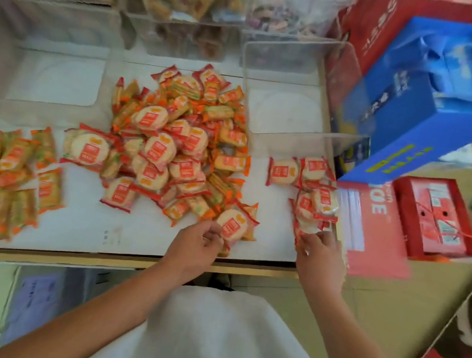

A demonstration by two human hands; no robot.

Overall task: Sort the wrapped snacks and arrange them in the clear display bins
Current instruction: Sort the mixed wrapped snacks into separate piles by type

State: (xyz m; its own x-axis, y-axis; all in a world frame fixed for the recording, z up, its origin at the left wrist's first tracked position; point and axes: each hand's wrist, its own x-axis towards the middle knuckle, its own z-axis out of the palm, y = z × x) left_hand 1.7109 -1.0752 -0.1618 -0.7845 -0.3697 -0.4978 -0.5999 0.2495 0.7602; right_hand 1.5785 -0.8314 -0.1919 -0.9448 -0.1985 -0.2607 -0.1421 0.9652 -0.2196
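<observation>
Pinching a round pack (233, 224) with the left hand (198, 240), curling thumb and fingers on its near edge, right at the near right corner of the heap (172, 145). Reaching with the right hand (321, 251) to the near end of the round pile (315, 202), bending the fingers against the closest wrapper there; gripping or only touching, cannot tell.

Sorting by shape, judging by the layout: grouping long packs (4, 176) at the left end of the worktop (118, 232), gathering round ones at the right end, working down the mixed heap between the two.

Turning, for the coming move, on one relation: lying to the left of the round pile, with a strip of bare worktop between pack and pile. Probably needing a sideways carry to the right, hardly any farther from the body. Being a flat disc, asking for little care about its long axis; simply laying it face up among its like. Having the right hand nearer the pile, so perhaps passing the pack across rather than stretching the left arm over. Leaving the right bin (289, 74) for later, standing well behind the pile, beside a blue box (432, 109).
</observation>
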